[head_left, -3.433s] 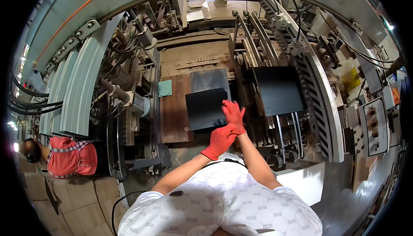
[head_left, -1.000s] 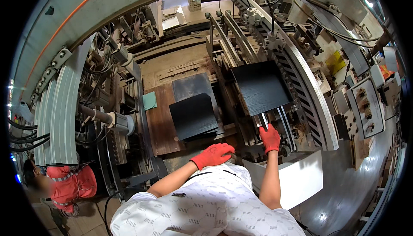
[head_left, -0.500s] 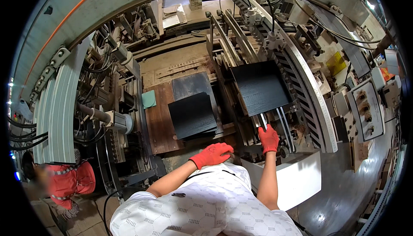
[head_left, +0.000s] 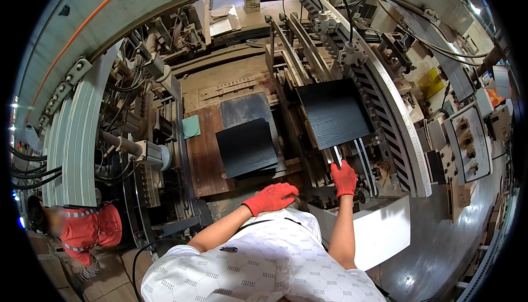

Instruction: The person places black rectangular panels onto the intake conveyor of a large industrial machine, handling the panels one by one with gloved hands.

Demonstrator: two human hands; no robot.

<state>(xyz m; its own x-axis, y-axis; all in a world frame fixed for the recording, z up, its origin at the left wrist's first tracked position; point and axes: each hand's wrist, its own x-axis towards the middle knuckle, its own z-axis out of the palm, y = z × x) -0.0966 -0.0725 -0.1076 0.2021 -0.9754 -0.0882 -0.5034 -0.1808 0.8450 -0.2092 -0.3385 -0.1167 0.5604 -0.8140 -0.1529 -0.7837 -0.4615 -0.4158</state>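
Observation:
My left hand [head_left: 270, 198], in a red work glove, lies at my waist by the front edge of the machine. Its fingers are stretched out and it holds nothing. In front of it, a small fanned stack of black sheets [head_left: 247, 148] rests partly over a dark grey plate [head_left: 247, 109] on a brown board [head_left: 201, 156]. My right hand [head_left: 344, 179], also red-gloved, is closed over the near end of a shiny metal rail [head_left: 336, 154]. Just beyond that hand, a square black panel with a wood-grain surface [head_left: 335, 112] lies across the rails.
A scaled white beam [head_left: 410, 142] curves along the right. Below it stands a white box-like panel [head_left: 382, 230]. A control box with knobs [head_left: 467, 141] is farther right. Cylinders and hoses crowd the left, where a person in red [head_left: 93, 230] bends near the machine. A pale green square [head_left: 191, 126] lies on the board's corner.
Both my hands and the black sheets stay in place. The view shifts very slightly, and the person at the left moves a little.

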